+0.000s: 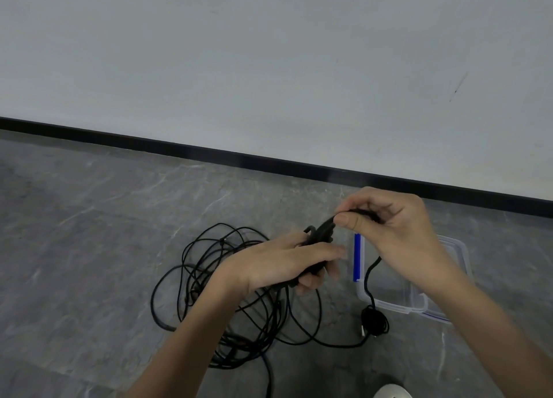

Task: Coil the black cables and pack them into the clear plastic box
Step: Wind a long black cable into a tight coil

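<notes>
Left hand grips a tight bundle of coiled black cable, fingers curled round its lower part, thumb side hidden under the hand. Right hand pinches the top end of the same bundle between thumb and forefinger, other fingers curled in. Both hands are held up over the grey stone-pattern floor.

A loose tangle of thin black cable lies on the floor below and left of the left hand, partly hidden by the left forearm. One strand drops from under the right hand, crosses in front of the box corner, and ends in a small black coil with a plug end on the floor, just beside the box's near corner.

The clear plastic rectangular box sits on the floor at right, mostly behind the right wrist and forearm, with a blue strip along its left edge. Cannot tell what is inside it.

A white wall with a black baseboard runs behind. A pale rounded object sits at the bottom edge, cut off.
</notes>
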